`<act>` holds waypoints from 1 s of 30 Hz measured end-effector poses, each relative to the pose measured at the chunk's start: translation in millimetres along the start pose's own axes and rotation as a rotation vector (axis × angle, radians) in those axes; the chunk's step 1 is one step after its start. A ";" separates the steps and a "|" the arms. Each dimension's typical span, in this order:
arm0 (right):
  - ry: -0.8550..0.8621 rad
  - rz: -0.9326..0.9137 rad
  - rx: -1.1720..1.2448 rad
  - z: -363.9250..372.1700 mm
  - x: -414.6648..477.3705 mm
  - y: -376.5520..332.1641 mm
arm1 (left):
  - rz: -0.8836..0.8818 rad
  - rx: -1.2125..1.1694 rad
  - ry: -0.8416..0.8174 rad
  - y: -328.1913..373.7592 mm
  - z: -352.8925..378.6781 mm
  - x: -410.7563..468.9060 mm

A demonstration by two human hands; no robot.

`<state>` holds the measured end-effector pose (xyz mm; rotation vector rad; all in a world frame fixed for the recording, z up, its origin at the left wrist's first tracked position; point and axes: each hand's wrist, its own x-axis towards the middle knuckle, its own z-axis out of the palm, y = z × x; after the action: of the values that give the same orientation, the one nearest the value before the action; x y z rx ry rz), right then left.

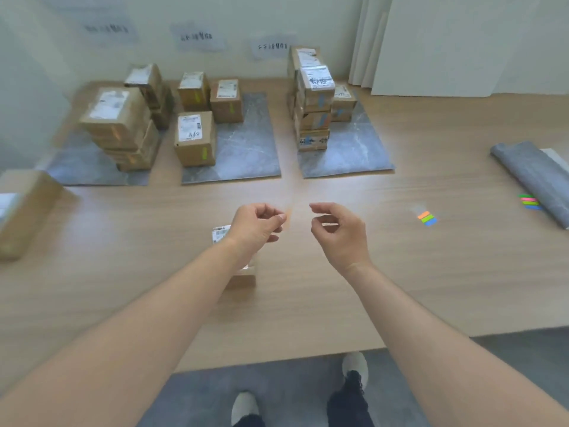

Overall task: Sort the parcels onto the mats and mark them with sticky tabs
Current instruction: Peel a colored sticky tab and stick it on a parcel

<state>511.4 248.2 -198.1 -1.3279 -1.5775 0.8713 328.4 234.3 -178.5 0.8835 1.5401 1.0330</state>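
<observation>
Well left of the left hand (pixel 255 224), a loose parcel (pixel 23 211) on the table (pixel 308 303), off every mat and judged not yet sorted. Beyond both hands, three grey mats side by side: left mat (pixel 80 172) under orange-tabbed boxes (pixel 118 124), middle mat (pixel 246 143) under green-tabbed boxes (pixel 195 138), right mat (pixel 360 149) under a tall blue-tabbed stack (pixel 314 103), one colour per mat, apparently the sorting code. Beneath the left wrist, a small parcel (pixel 241 277), parked close, probably next for marking. Left thumb and forefinger pressed together on a faint orange tab (pixel 290 212), too blurred for certainty. Just right of it, the right hand (pixel 335 232), thumb and forefinger parted, nothing seen between them. Further right, a tab strip (pixel 426 218) in orange, green and blue, within easy reach; beyond that, a tab pack (pixel 529 201) against a rolled mat (pixel 532 174). White shipping labels (pixel 190 126) on the boxes, print unreadable; dark scrawl (pixel 318 81) atop the right stack and wall signs (pixel 201 37) behind likewise illegible.
</observation>
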 end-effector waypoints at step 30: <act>-0.418 -0.188 -0.463 147.4 -73.3 61.5 | -0.243 -0.268 0.332 -206.6 -54.3 -27.0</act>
<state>401.2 190.8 -322.3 -1.3306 -2.2973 0.7206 274.8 126.1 -356.8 0.3396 1.6823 1.2128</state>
